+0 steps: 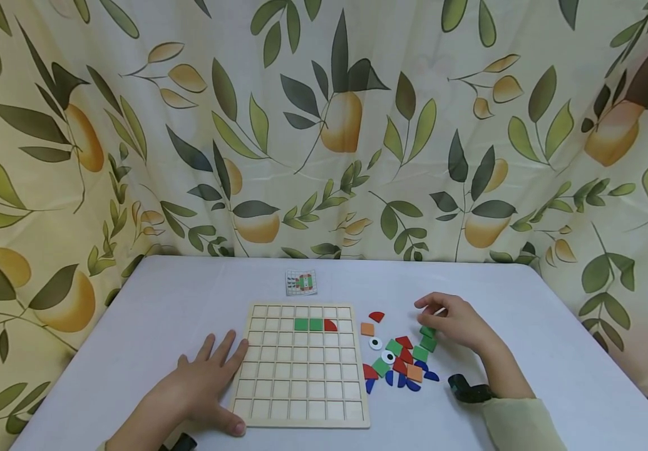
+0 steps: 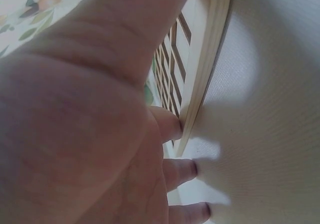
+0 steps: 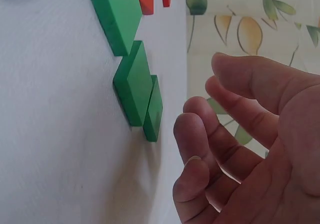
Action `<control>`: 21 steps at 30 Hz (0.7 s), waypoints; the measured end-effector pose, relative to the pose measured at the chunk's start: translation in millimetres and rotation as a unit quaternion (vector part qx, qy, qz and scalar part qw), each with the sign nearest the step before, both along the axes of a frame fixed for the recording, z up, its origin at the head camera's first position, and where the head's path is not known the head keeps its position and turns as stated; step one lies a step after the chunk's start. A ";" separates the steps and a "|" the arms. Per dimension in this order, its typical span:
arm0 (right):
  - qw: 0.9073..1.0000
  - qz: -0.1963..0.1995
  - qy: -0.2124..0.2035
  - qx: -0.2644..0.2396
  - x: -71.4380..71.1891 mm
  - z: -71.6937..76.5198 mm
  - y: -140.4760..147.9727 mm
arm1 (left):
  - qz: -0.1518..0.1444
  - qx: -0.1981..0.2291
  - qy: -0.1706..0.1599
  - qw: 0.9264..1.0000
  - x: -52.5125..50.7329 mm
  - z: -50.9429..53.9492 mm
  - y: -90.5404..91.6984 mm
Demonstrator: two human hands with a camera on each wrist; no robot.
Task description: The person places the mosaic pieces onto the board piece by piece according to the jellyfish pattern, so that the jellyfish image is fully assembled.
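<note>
A wooden grid board [image 1: 301, 376] lies on the table, with two green squares [image 1: 308, 324] and a red quarter-circle [image 1: 330, 326] in one of its upper rows. My left hand [image 1: 200, 382] lies with fingers spread along the board's left edge, touching it. In the left wrist view, its fingers [image 2: 180, 174] reach past the wooden rim. My right hand [image 1: 456, 319] hovers beside several loose green squares [image 1: 427, 343]. Seen from the right wrist, its fingers are loosely bent with nothing between them, apart from the green pieces [image 3: 134, 84].
Right of the board lie red quarter-circles [image 1: 377, 317], orange squares [image 1: 367, 329], blue half-rounds [image 1: 412, 383] and white discs with dark centres [image 1: 375, 343]. A small pattern card [image 1: 301, 283] sits behind the board. A leaf-print curtain [image 1: 324, 156] hangs beyond the white table [image 1: 200, 294].
</note>
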State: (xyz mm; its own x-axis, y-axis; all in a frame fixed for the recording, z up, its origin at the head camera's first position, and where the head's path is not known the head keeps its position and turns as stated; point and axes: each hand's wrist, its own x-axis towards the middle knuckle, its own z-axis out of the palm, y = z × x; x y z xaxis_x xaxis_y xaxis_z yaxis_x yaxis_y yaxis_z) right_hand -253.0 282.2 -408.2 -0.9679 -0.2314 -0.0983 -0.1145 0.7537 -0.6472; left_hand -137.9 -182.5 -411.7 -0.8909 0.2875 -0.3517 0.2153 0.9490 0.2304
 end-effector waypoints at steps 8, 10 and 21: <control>0.999 -0.003 -0.030 0.014 2.8 -1.7 9.4 | 0.004 -0.003 -0.007 1.000 -1.3 -1.2 0.2; 0.999 0.000 -0.038 0.019 3.7 -1.1 12.0 | 0.004 -0.004 -0.006 1.000 -1.5 -1.4 0.2; 0.998 0.009 -0.064 0.016 2.4 -4.1 15.6 | 0.002 -0.004 0.001 1.000 -0.7 -1.1 -0.2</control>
